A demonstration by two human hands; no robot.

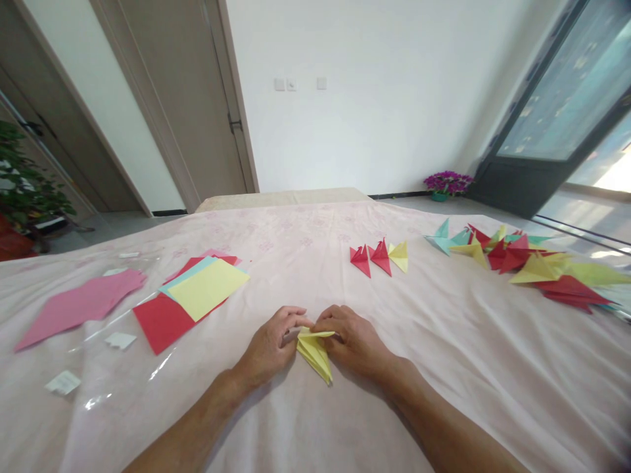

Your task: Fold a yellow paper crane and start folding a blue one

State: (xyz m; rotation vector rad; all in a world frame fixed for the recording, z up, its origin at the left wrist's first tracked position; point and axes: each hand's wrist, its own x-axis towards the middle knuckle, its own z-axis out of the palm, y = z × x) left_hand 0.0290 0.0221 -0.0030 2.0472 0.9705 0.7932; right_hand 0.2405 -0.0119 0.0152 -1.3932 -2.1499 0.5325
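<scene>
A partly folded piece of yellow paper (315, 355) lies at the front middle of the cloth-covered table, its narrow point towards me. My left hand (276, 345) is closed on its left upper edge, with the fingertips at the top fold. From the other side, my right hand (349, 338) pinches the upper right part, fingers bent over it. The fingertips of both hands nearly meet at the top of the paper, and some folds there are hidden behind them. Beyond my hands stand two red paper cranes (380, 257) and a yellow folded paper piece (399, 256) in a row.
Red, blue and yellow paper sheets (210, 287) are stacked at the left, beside pink sheets (83, 305) on clear plastic wrapping (160, 368). A heap of folded paper cranes (537, 266) covers the table's right side. The pale pink tablecloth (296, 263) is wrinkled.
</scene>
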